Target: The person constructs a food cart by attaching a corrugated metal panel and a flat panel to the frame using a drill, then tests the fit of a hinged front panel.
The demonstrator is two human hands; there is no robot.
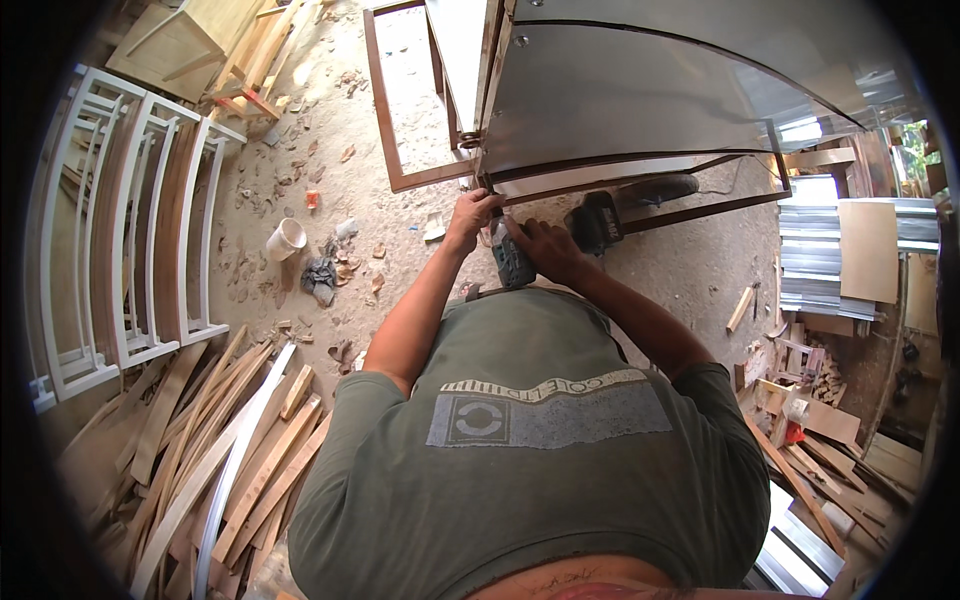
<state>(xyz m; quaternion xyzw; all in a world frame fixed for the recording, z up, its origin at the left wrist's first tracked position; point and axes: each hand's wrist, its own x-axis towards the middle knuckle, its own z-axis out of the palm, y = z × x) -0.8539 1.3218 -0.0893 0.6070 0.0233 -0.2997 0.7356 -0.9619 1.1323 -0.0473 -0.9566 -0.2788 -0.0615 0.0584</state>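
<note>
My right hand (548,247) is wrapped round the handle of a dark cordless drill (514,266). The drill's battery (597,222) sticks out to the right of that hand, and its front end points away from me at the corner of a metal-clad cart (620,110). Pinched beside the drill's tip, my left hand (472,218) has its fingers closed close to the cart's brown frame; what they hold is too small to make out. The cart has shiny sheet-metal panels, a lower brown frame bar (690,212) and a black wheel (655,190) underneath.
An open brown frame (385,125) juts out at the cart's left. White slatted furniture (125,230) stands at left, above piled wooden strips (190,440). A white bucket (287,238) and a dark crumpled bag (320,278) lie on the dirt floor. Corrugated sheets (810,250) stand at right.
</note>
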